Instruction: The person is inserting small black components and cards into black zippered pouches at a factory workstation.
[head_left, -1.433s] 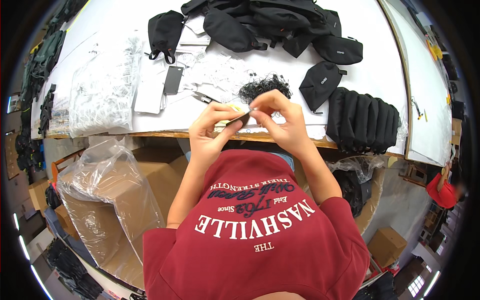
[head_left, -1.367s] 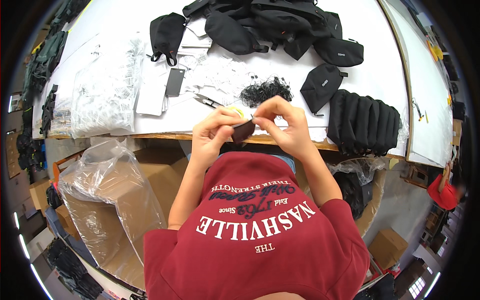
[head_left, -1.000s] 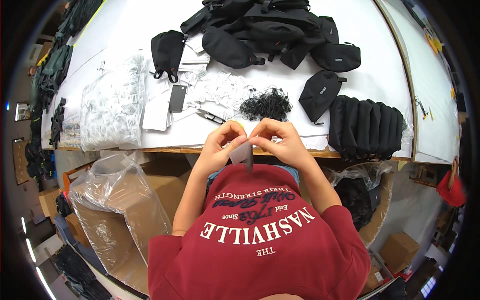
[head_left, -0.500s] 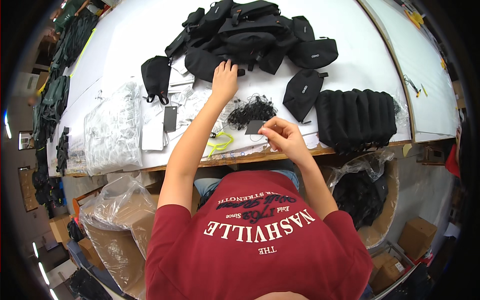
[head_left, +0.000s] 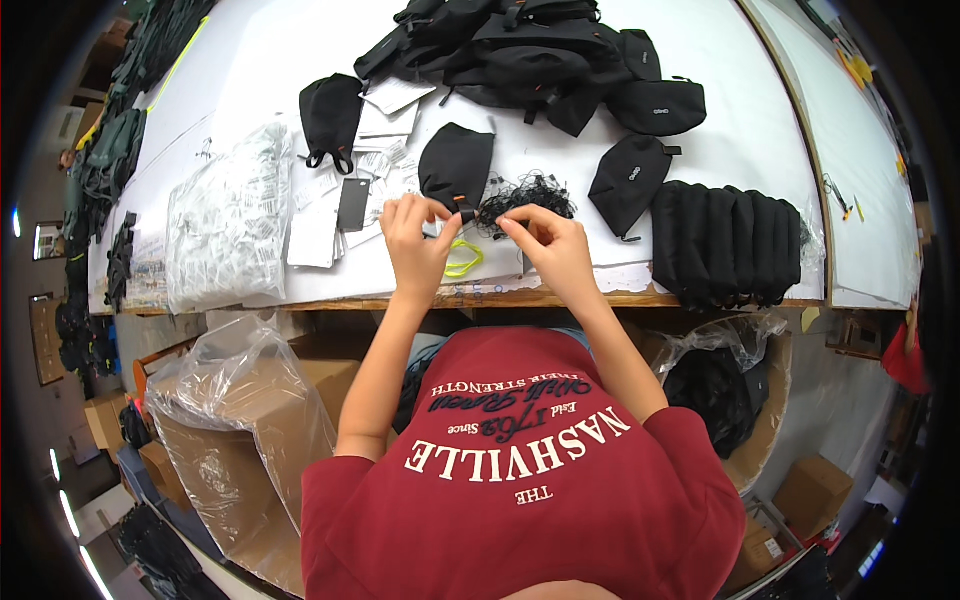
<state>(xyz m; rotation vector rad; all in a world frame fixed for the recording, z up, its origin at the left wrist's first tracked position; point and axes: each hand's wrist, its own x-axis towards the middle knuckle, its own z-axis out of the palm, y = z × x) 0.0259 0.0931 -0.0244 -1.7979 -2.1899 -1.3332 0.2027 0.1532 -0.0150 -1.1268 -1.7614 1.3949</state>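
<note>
Left-hand fingers (head_left: 438,211) pinch a black pouch (head_left: 457,163) beside tangled black cords (head_left: 543,194).

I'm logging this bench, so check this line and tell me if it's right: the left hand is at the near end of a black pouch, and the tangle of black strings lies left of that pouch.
One slip: the tangle of black strings lies right of the black pouch, as the head view shows. The left hand is at its near end.

Passable: tabletop (head_left: 748,130) beyond pouch row (head_left: 725,245) | Blocked ahead of right grip (head_left: 504,218): cord tangle (head_left: 540,194), then pouch heap (head_left: 530,62)
</note>
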